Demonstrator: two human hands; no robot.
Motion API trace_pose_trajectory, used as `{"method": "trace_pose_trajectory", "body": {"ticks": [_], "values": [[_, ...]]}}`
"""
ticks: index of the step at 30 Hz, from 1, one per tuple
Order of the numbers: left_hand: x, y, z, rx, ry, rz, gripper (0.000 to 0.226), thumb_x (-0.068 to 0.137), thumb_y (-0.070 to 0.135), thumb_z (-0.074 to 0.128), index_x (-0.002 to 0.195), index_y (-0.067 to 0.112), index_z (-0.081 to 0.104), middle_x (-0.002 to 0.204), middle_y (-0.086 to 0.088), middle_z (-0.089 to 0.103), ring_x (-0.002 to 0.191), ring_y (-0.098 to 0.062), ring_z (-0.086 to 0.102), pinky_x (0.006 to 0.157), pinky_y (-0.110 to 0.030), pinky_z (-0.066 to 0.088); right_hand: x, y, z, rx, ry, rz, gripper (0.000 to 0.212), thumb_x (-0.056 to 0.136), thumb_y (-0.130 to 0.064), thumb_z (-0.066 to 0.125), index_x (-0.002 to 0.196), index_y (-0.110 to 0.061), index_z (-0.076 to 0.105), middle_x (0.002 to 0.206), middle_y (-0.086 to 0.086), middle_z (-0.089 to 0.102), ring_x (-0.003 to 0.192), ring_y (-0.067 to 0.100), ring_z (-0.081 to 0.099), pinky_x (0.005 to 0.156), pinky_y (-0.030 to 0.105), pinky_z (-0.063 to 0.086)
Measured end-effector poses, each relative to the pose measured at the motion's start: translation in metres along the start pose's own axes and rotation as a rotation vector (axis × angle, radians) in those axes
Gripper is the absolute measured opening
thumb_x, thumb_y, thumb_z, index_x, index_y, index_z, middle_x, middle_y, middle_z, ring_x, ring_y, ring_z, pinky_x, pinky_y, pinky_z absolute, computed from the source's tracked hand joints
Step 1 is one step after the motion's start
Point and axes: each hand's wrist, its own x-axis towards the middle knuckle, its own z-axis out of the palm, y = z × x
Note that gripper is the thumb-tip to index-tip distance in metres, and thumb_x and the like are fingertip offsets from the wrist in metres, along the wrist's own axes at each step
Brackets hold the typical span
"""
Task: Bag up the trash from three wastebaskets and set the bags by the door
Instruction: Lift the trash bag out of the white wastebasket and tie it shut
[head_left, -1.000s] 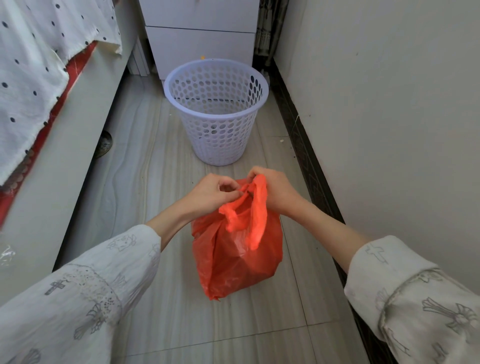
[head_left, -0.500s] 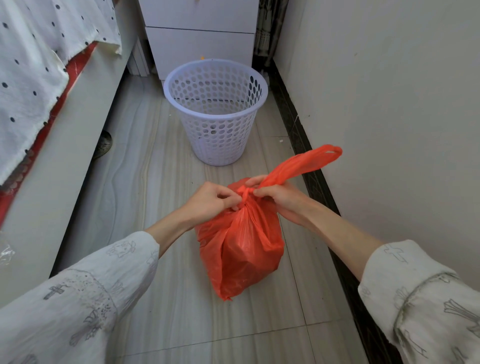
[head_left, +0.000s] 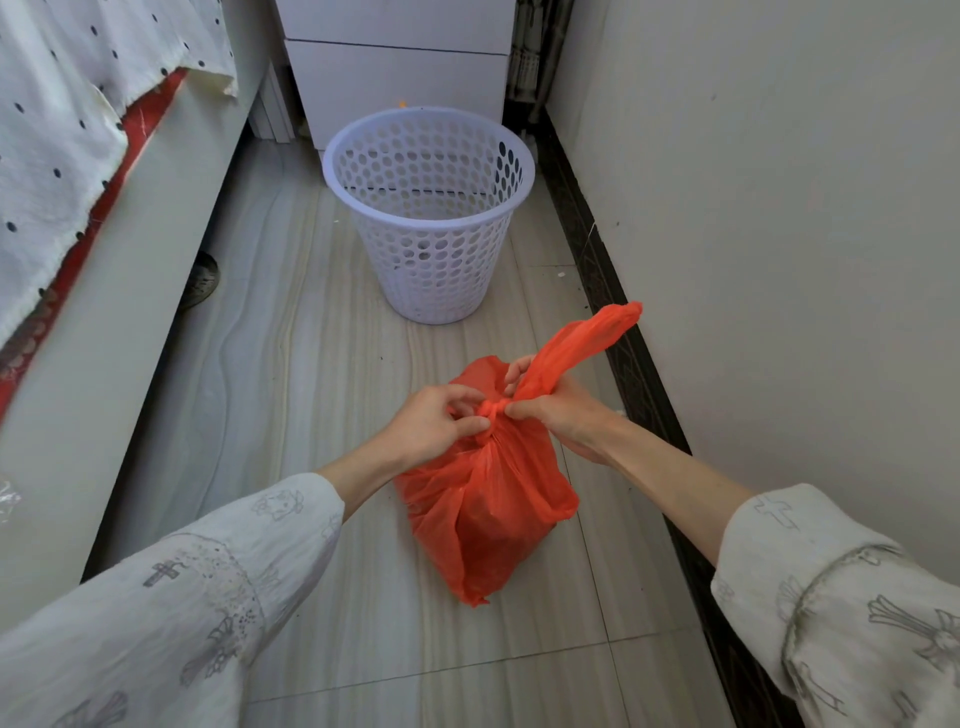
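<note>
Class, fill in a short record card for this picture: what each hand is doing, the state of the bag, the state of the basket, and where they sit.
left hand: left hand pinches the knot from the left
right hand: right hand grips the knot and one handle loop
bag: orange bag, full, neck knotted, one loop sticking up to the right
basket: white perforated wastebasket, upright, no liner, looks empty
place: tiled floor, bag nearer the person, basket beyond it, apart
</note>
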Motion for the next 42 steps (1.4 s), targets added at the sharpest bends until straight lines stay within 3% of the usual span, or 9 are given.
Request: {"method": "trace_pose_trajectory", "body": {"ticks": [4, 7, 11, 15, 21, 27, 32, 35, 42], "values": [[-0.002, 0.003, -0.001, -0.054, -0.025, 0.019, 0.023, 0.08, 0.01, 0.066, 0.102, 0.012, 0.063, 0.068, 0.005, 0.055, 0.046, 0.009, 0.049, 0.052, -0.002, 0.036, 0.001, 0.003, -0.003, -0.04, -0.01, -0.019, 0.03, 0.074, 0.013, 0.059, 0.074, -0.017, 0.052, 0.068, 0.001, 0.049, 0.067, 0.012, 0.048, 0.064, 0.02, 0.041], [-0.003, 0.008, -0.005, 0.142, -0.064, 0.071, 0.006, 0.08, 0.02, 0.066, 0.083, 0.017, 0.062, 0.061, 0.008, 0.053, 0.046, 0.004, 0.049, 0.053, -0.01, 0.037, 0.004, 0.005, -0.002, -0.049, 0.033, -0.053, 0.007, 0.083, -0.003, 0.061, 0.078, -0.009, 0.062, 0.069, 0.003, 0.058, 0.067, 0.011, 0.055, 0.066, 0.017, 0.044], [-0.007, 0.021, -0.003, 0.571, -0.153, 0.152, 0.017, 0.083, 0.034, 0.056, 0.073, 0.021, 0.052, 0.069, 0.004, 0.054, 0.068, -0.015, 0.054, 0.068, -0.034, 0.045, 0.016, 0.021, -0.011, -0.386, 0.246, 0.04, 0.042, 0.093, -0.037, 0.047, 0.066, -0.008, 0.062, 0.071, 0.01, 0.061, 0.073, 0.021, 0.058, 0.073, 0.034, 0.047], [-0.011, 0.033, 0.0, 0.734, -0.148, 0.296, 0.022, 0.089, 0.03, 0.04, 0.074, 0.014, 0.042, 0.087, -0.008, 0.055, 0.088, -0.03, 0.056, 0.073, -0.037, 0.04, 0.021, 0.028, -0.018, -0.425, 0.292, 0.163, 0.045, 0.096, -0.036, 0.04, 0.054, -0.022, 0.049, 0.066, 0.006, 0.055, 0.077, 0.023, 0.053, 0.072, 0.03, 0.04], [-0.015, 0.044, -0.008, 0.705, -0.203, 0.411, 0.019, 0.086, 0.028, 0.032, 0.076, 0.014, 0.041, 0.091, -0.015, 0.056, 0.088, -0.032, 0.053, 0.073, -0.033, 0.035, 0.026, 0.014, -0.039, -0.364, 0.412, 0.248, 0.042, 0.097, -0.03, 0.039, 0.101, 0.004, 0.064, 0.107, 0.025, 0.065, 0.106, 0.036, 0.059, 0.08, 0.032, 0.041], [-0.016, 0.065, -0.006, 0.741, -0.191, 0.529, 0.016, 0.084, 0.026, 0.033, 0.072, 0.016, 0.037, 0.085, -0.013, 0.053, 0.079, -0.032, 0.051, 0.07, -0.033, 0.035, 0.031, 0.006, -0.059, -0.342, 0.487, 0.328, 0.038, 0.093, -0.038, 0.043, 0.061, -0.018, 0.046, 0.083, 0.015, 0.051, 0.072, 0.023, 0.048, 0.064, 0.028, 0.033], [-0.017, 0.07, -0.008, 0.69, -0.22, 0.542, 0.018, 0.079, 0.027, 0.033, 0.067, 0.014, 0.037, 0.072, 0.001, 0.042, 0.066, -0.021, 0.039, 0.066, -0.035, 0.037, 0.032, 0.008, -0.059, -0.217, 0.537, 0.397, 0.035, 0.093, -0.034, 0.042, 0.063, -0.016, 0.045, 0.061, 0.004, 0.047, 0.052, 0.017, 0.044, 0.051, 0.025, 0.033], [-0.02, 0.057, -0.013, 0.651, -0.22, 0.466, 0.021, 0.08, 0.031, 0.033, 0.064, 0.017, 0.035, 0.071, 0.001, 0.045, 0.068, -0.022, 0.045, 0.069, -0.036, 0.04, 0.032, 0.009, -0.053, -0.151, 0.553, 0.418, 0.034, 0.094, -0.028, 0.039, 0.064, -0.015, 0.044, 0.06, 0.004, 0.047, 0.052, 0.017, 0.044, 0.05, 0.026, 0.035], [-0.036, 0.035, -0.007, 0.457, -0.28, -0.044, 0.035, 0.088, 0.022, 0.046, 0.058, 0.021, 0.031, 0.084, -0.02, 0.062, 0.08, -0.031, 0.055, 0.062, -0.029, 0.029, 0.0, -0.039, -0.033, -0.044, 0.404, 0.545, 0.033, 0.097, -0.024, 0.033, 0.066, -0.016, 0.042, 0.061, 0.004, 0.047, 0.05, 0.015, 0.042, 0.044, 0.023, 0.031]]}}
